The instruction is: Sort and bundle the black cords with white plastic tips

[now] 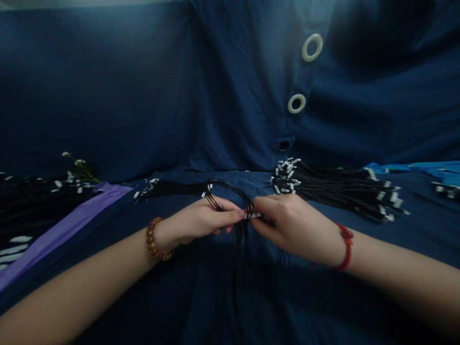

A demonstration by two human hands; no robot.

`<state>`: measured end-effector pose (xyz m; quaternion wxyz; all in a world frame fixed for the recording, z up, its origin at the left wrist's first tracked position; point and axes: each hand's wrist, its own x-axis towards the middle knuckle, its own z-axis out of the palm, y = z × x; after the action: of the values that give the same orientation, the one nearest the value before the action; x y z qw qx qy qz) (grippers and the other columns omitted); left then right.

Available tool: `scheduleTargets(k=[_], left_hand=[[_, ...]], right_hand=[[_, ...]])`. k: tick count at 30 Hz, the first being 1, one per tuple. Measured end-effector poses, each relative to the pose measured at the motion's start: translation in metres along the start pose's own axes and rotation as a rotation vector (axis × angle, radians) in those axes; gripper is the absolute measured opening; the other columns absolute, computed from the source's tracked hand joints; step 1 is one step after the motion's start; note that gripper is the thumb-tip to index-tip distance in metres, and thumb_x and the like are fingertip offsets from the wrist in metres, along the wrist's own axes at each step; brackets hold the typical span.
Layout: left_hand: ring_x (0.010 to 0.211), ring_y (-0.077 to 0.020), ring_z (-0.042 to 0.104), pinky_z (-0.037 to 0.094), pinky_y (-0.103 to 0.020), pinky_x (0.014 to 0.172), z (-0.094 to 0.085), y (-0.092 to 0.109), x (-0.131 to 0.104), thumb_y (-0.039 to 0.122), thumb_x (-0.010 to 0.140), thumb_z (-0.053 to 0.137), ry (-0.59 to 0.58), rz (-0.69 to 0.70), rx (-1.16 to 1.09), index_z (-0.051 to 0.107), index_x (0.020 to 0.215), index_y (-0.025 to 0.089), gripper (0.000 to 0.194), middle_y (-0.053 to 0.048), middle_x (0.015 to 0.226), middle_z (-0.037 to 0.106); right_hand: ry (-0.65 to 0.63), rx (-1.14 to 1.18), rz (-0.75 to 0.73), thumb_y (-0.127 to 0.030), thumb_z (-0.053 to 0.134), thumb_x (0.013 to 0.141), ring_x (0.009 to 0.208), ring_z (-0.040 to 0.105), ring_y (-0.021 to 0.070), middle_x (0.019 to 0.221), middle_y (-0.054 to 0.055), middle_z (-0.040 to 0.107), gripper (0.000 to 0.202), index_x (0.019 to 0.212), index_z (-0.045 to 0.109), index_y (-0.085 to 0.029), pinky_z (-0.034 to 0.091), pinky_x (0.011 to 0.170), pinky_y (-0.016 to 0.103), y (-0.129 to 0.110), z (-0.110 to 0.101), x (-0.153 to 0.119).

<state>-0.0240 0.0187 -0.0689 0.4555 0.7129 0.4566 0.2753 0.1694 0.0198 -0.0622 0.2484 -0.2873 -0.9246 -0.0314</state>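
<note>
Thin blk cables point(248, 203) are held btwn both hands, approx. centre, above a dark-blue cloth point(143, 96); they're looped over toward the L side, w/ loose strands hung below. By the L hand point(204, 218) they're pinched, thumb & index nearly closed, other fingers curled. The R hand point(291, 227) is likewise drawn into a pinch, at a small white piece point(254, 216) by the cables; exact grip can't be told, fingertips partly hidden. A beaded bracelet point(154, 239) is worn on the L wrist, a red one on the R.

Just behind the L hand a small cable bundle point(179, 188) is laid; behind the R hand a bigger bundle point(334, 187), white-tipped both ends. At far L, a dark pile w/ white tips point(28, 206) is bordered by a purple strip point(64, 235).
</note>
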Motion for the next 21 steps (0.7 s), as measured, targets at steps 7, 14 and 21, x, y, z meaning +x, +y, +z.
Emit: scheduleTargets(k=[7, 14, 21], left_hand=[[0.045, -0.0073, 0.04, 0.027, -0.019, 0.045, 0.005, 0.009, -0.003, 0.033, 0.077, 0.056, 0.023, 0.037, -0.045, 0.058, 0.103, 0.012, 0.033, 0.004, 0.051, 0.05], [0.047, -0.0061, 0.043, 0.029, -0.016, 0.047, 0.005, 0.01, -0.004, 0.033, 0.078, 0.057, 0.023, 0.062, -0.15, 0.058, 0.108, 0.016, 0.034, 0.004, 0.052, 0.048], [0.049, -0.0062, 0.046, 0.031, -0.016, 0.047, 0.008, 0.007, -0.005, 0.031, 0.079, 0.058, -0.016, 0.075, -0.237, 0.058, 0.11, 0.017, 0.034, 0.003, 0.056, 0.052]], right_hand=[[0.018, 0.058, 0.033, -0.015, 0.048, 0.081, 0.054, 0.048, 0.0095, 0.064, -0.002, 0.052, 0.003, 0.082, 0.051, -0.015, 0.031, 0.051, 0.02, 0.0, 0.001, 0.001], [0.009, 0.234, 0.075, -0.016, 0.054, 0.078, 0.059, 0.054, 0.0086, 0.07, -0.003, 0.058, 0.015, 0.092, 0.05, -0.016, 0.037, 0.053, 0.018, -0.002, -0.013, 0.001], [0.085, 0.227, 0.062, -0.017, 0.053, 0.08, 0.056, 0.052, 0.0096, 0.064, -0.002, 0.056, 0.004, 0.077, 0.052, -0.016, 0.035, 0.05, 0.02, -0.005, -0.017, -0.003]])
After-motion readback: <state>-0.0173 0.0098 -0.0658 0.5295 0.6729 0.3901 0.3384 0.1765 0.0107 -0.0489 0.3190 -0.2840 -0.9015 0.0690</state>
